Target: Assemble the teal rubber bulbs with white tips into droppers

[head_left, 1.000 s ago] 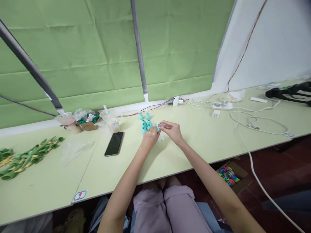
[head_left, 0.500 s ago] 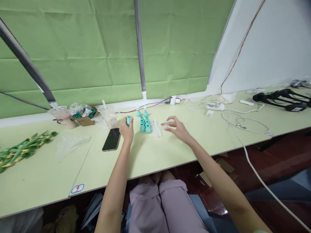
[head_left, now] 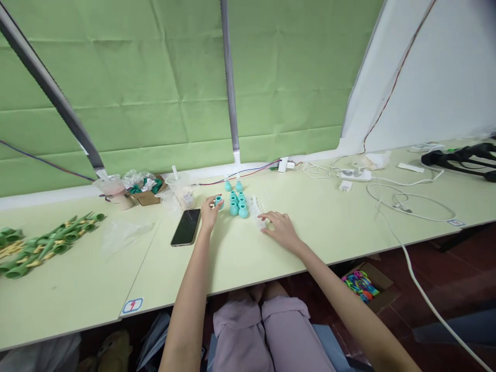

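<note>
Left hand (head_left: 210,213): just left of the middle of the frame, thumb and fingers closed round one teal bulb, open mouth facing up and showing past the fingertips.
Teal bulb (head_left: 219,202): looks like light, thin molded stuff, so I'd guess it weighs next to nothing. Can't tell if it's squishy or stiff. Smooth and round, so it could roll if let go; I'd grab the fat belly and leave the mouth clear, pretty much like this.
Right hand (head_left: 281,227): a bit right of center, palm down, fingers bent over the near end of the clear pieces. Too small to tell if anything's actually pinched there.
Clear pieces (head_left: 254,206): whitish, see-through little pile mid-frame, probably light and easy to scatter. Fingertips beat a full grip here imo.
Arms: left forearm (head_left: 194,281) comes up steeply from the bottom edge; right forearm (head_left: 341,284) slants in from the lower right. Hands well apart, both low over the counter (head_left: 242,258).
Teal cluster (head_left: 243,211): more bulbs bunched between the hands, mouths up.
Tipped pair (head_left: 239,186): two bulbs with clear tops, just behind the cluster.
Phone (head_left: 186,227): lying flat, left of center, near the left hand.
Far left: green pieces (head_left: 60,248) in a loose heap.
</note>
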The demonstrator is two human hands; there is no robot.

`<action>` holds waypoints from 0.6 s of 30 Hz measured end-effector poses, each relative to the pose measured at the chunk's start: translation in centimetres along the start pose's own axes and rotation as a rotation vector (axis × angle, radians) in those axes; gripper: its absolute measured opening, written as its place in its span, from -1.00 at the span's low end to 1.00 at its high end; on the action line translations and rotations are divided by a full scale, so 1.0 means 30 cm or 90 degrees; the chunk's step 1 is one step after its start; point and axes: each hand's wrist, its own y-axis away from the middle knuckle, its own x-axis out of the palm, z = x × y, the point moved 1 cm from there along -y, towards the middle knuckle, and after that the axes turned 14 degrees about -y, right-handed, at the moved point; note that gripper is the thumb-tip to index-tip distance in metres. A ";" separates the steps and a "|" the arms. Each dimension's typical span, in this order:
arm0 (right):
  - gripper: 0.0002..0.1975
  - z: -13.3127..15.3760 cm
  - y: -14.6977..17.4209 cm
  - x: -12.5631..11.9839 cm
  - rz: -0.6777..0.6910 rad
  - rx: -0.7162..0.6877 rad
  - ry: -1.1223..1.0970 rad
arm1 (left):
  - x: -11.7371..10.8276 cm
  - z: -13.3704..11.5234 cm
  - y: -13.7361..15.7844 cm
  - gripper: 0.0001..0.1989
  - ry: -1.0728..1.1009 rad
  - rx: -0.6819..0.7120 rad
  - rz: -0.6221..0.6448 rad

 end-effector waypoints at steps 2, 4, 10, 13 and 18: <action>-0.62 0.005 0.006 -0.010 -0.040 0.007 -0.014 | 0.023 0.023 -0.006 -0.63 0.022 -0.019 -0.016; -0.62 0.010 0.010 -0.018 -0.086 0.016 -0.031 | 0.056 0.054 -0.024 -0.62 0.058 -0.051 -0.021; -0.78 0.013 0.016 -0.024 -0.137 -0.006 -0.044 | 0.150 0.121 -0.143 -0.69 0.109 -0.116 0.039; -0.80 0.010 0.018 -0.017 -0.122 -0.028 -0.044 | 0.179 0.134 -0.186 -0.76 0.105 -0.124 0.037; -0.79 0.010 0.027 -0.004 -0.110 -0.036 -0.080 | 0.221 0.159 -0.187 -0.70 0.127 -0.098 0.043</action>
